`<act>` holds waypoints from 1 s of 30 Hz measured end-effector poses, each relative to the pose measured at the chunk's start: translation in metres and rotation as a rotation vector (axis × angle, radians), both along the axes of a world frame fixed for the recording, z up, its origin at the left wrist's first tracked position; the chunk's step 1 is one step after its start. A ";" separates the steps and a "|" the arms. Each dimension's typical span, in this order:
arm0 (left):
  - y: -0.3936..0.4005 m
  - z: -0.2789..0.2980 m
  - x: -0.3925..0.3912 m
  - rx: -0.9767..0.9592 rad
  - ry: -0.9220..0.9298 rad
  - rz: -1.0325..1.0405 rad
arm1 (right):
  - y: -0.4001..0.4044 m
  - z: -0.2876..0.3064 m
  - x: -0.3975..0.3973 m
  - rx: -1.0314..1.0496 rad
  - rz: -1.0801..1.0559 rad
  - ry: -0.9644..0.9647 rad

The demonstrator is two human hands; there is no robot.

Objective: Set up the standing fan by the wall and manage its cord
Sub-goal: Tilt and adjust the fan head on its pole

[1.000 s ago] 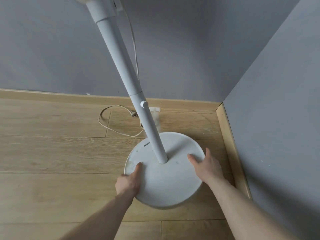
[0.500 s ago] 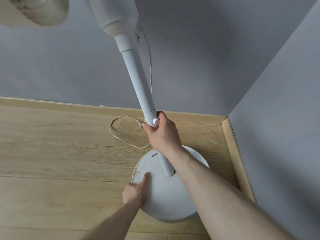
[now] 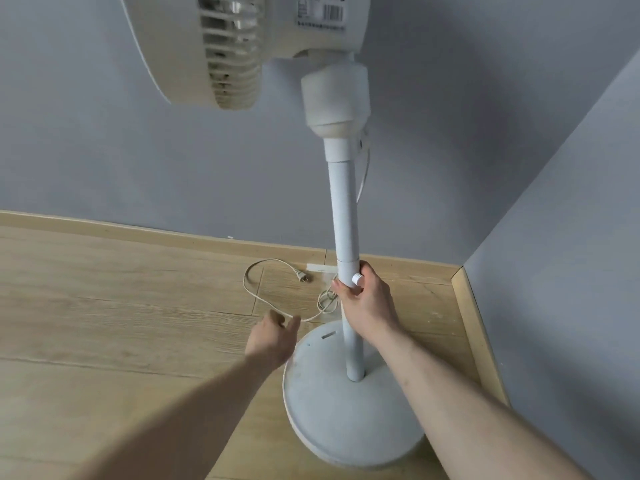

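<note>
A white standing fan stands in the room's corner on its round base [image 3: 339, 420]. Its pole [image 3: 343, 209] rises to the motor housing and the fan head [image 3: 214, 46] at the top of the view. My right hand [image 3: 367, 299] grips the pole at the small white height knob [image 3: 356, 279]. My left hand [image 3: 273, 337] hovers over the floor just left of the base, fingers loosely spread near the white cord [image 3: 252, 292]. The cord loops on the floor and ends in a plug [image 3: 302, 276] lying near the skirting board.
Grey walls meet in a corner behind and to the right of the fan. A wooden skirting board [image 3: 474, 317] runs along both walls. The wood plank floor [image 3: 104, 306] stretches to the left. A small white patch [image 3: 322, 267] sits at the skirting behind the pole.
My left hand has left the base and moved up-left towards the cord. My right hand keeps its grip at the knob. The view has tilted up, showing the fan head.
</note>
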State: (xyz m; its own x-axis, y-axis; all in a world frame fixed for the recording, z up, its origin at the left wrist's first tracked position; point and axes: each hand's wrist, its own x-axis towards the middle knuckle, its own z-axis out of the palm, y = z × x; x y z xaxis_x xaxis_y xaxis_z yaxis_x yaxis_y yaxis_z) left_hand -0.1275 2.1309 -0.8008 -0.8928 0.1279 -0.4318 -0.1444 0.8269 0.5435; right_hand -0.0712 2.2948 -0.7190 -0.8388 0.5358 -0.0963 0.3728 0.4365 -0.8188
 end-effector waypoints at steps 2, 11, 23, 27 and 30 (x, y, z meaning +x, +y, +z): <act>0.007 0.050 -0.020 0.226 0.141 0.003 | 0.003 0.000 0.003 -0.013 -0.018 0.002; 0.059 0.241 -0.035 0.755 0.229 -0.272 | 0.002 0.000 0.009 -0.040 -0.043 0.016; 0.081 0.223 -0.032 0.642 0.375 -0.232 | -0.027 -0.021 0.062 0.015 -0.098 -0.151; 0.080 0.232 -0.032 0.620 0.391 -0.131 | -0.026 -0.075 0.142 0.055 -0.163 -0.623; 0.079 0.233 -0.039 0.611 0.399 -0.108 | -0.021 -0.110 0.171 0.046 -0.256 -0.701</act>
State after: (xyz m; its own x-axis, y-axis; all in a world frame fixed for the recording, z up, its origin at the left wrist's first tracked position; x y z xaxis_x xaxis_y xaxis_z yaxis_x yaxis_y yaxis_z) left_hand -0.1664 2.2104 -0.5679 -0.9359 0.3378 0.0999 0.2259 0.3580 0.9060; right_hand 0.0997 2.2734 -0.8290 -0.4373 0.7228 -0.5351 0.8953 0.2940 -0.3346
